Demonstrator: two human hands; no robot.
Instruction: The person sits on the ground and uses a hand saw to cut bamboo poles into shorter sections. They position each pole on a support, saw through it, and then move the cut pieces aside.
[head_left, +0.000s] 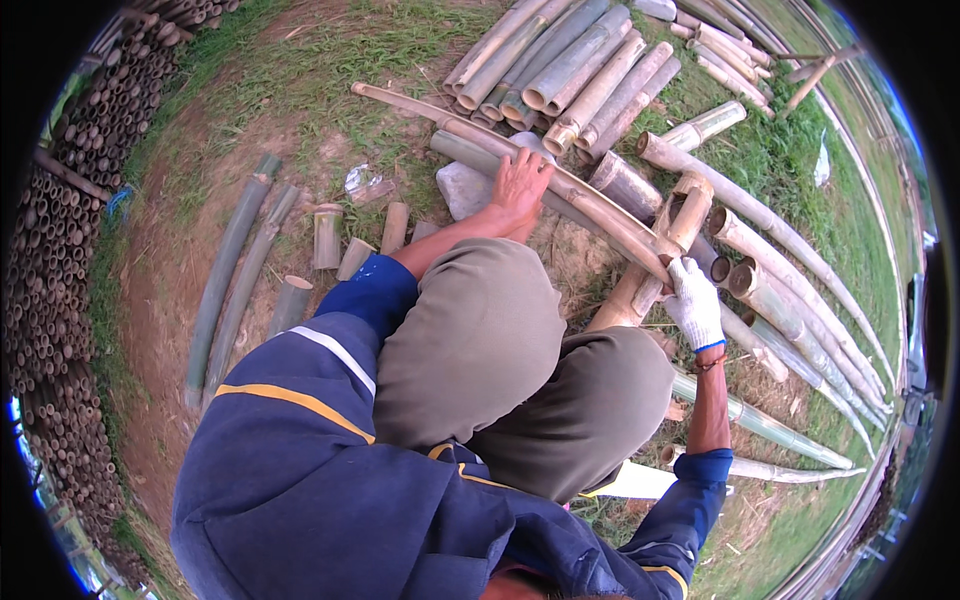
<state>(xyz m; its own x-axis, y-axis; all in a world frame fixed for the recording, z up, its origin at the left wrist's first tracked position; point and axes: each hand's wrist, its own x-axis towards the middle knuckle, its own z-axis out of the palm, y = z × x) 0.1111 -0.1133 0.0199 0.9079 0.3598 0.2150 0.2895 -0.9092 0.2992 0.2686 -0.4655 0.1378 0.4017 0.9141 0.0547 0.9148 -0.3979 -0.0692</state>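
A long, split bamboo pole (592,199) slants from the upper left down to the right in front of my knees. My bare left hand (520,192) is laid over its middle, fingers curled onto it. At its near right end, my right hand (692,305) in a white knitted glove closes around the tip; its finger undersides are hidden. Beneath that end lies a thick bamboo piece with an opening cut in it (622,300). A greenish bamboo pole (465,152) runs under the split one, by a grey stone (462,190).
Cut bamboo tubes (575,75) are piled ahead. Long bamboo poles (800,285) fan out on the right. Two green poles (238,260) and short bamboo offcuts (327,236) lie on the dirt at left. A tall bamboo stack (60,290) stands along the far left.
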